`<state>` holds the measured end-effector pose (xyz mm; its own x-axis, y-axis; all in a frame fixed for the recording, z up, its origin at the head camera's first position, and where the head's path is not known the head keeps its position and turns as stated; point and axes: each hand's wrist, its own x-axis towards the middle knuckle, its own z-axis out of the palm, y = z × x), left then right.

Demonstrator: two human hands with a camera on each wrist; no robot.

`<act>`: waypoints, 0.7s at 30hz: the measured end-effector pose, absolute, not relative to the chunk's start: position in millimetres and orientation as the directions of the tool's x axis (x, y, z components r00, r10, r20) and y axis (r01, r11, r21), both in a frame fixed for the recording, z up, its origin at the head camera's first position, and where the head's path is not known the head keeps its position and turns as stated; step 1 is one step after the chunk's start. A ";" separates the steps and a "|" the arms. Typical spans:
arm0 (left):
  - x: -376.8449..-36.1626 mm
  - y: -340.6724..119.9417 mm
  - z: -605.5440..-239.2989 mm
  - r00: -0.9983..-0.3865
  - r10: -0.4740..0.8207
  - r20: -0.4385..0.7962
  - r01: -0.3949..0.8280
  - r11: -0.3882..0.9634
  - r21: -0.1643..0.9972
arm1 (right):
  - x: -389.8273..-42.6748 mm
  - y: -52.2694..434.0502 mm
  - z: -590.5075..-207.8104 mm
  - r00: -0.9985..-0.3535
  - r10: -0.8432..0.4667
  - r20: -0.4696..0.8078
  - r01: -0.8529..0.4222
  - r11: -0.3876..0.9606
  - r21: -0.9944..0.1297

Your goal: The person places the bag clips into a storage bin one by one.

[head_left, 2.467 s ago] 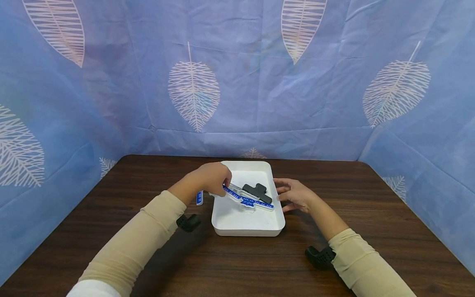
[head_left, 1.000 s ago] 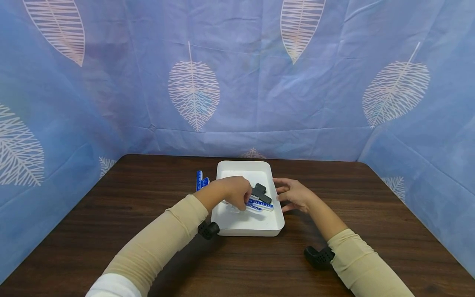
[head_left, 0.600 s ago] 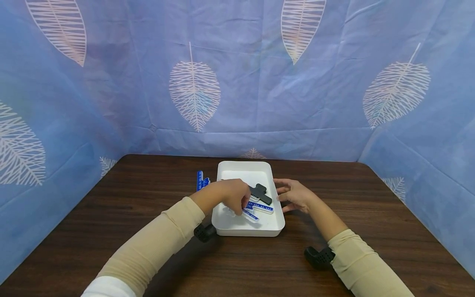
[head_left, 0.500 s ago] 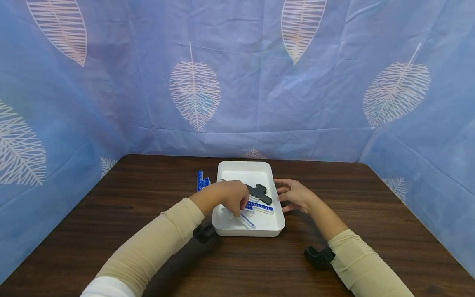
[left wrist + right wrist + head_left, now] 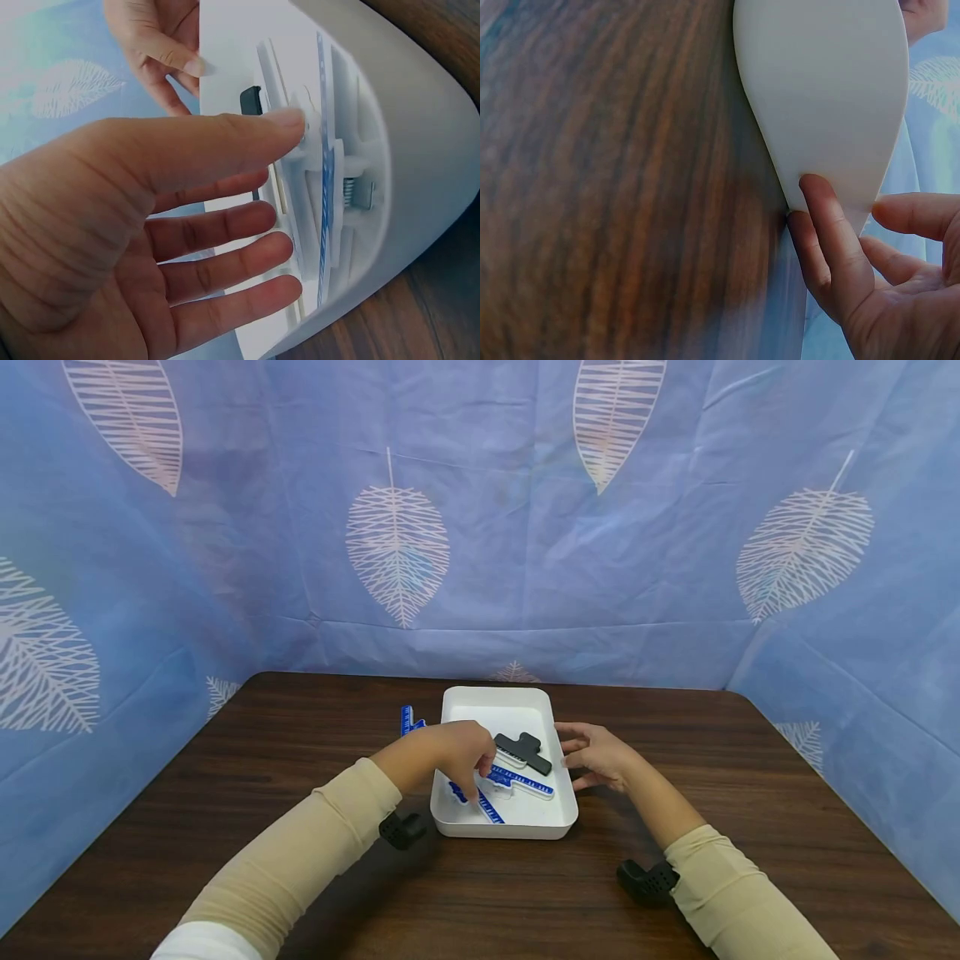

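Observation:
My left hand (image 5: 463, 752) hovers over the left side of a white tray (image 5: 502, 832), fingers and thumb apart with nothing between them. Just below it lies a blue-and-white clip (image 5: 491, 810), slanting near the tray's front; part of it is hidden by the hand. In the left wrist view this spring clip (image 5: 325, 202) lies beyond the fingertips. A second blue-and-white clip (image 5: 534, 784) and a black clip (image 5: 527, 752) rest farther back in the tray. My right hand (image 5: 596, 755) touches the tray's right wall with extended fingers, thumb near the rim in the right wrist view.
Another blue-and-white clip (image 5: 407, 722) lies on the dark wooden table (image 5: 315, 727), left of the tray and partly behind my left forearm. A blue cloth (image 5: 480, 568) with leaf prints hangs around the table's back and sides.
My left hand carried a blue-and-white clip into the tray, turned it toward the front and let go. It has since drawn back slightly leftward. The right hand stays at the tray wall.

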<state>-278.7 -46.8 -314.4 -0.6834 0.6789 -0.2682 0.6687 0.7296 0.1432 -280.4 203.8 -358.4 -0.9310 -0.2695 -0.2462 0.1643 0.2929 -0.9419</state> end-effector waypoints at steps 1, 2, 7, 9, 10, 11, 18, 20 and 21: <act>-278.6 -47.7 -313.4 -0.682 0.683 -0.263 0.672 0.726 0.145 | -280.6 203.8 -358.6 -0.931 -0.269 -0.247 0.165 0.293 -0.942; -278.4 -48.6 -312.5 -0.681 0.685 -0.259 0.672 0.725 0.150 | -280.8 203.8 -358.8 -0.931 -0.268 -0.247 0.165 0.294 -0.941; -275.6 -52.6 -310.3 -0.691 0.683 -0.238 0.662 0.730 0.172 | -281.1 203.7 -359.1 -0.931 -0.269 -0.247 0.164 0.298 -0.941; -274.5 -54.1 -309.8 -0.695 0.682 -0.227 0.659 0.731 0.177 | -280.9 203.8 -358.8 -0.930 -0.271 -0.246 0.162 0.299 -0.940; -273.7 -55.0 -309.1 -0.697 0.682 -0.221 0.659 0.731 0.179 | -280.7 203.7 -358.6 -0.930 -0.272 -0.246 0.160 0.300 -0.940; -273.1 -55.9 -308.6 -0.697 0.685 -0.212 0.661 0.728 0.179 | -280.6 203.6 -358.4 -0.930 -0.273 -0.245 0.160 0.300 -0.941; -272.0 -65.0 -307.2 -0.690 0.709 -0.146 0.691 0.705 0.162 | -280.2 203.3 -357.8 -0.931 -0.270 -0.246 0.161 0.303 -0.940; -272.4 -68.0 -307.2 -0.688 0.713 -0.137 0.695 0.701 0.160 | -280.0 203.2 -357.9 -0.931 -0.268 -0.247 0.162 0.303 -0.939; -272.3 -69.6 -307.1 -0.687 0.715 -0.133 0.698 0.699 0.155 | -279.9 203.1 -357.8 -0.931 -0.268 -0.247 0.161 0.304 -0.939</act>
<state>-272.3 -69.6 -307.1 -0.6867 0.7147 -0.1328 0.6978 0.6993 0.1549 -279.9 203.1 -357.8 -0.9313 -0.2680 -0.2466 0.1611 0.3040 -0.9389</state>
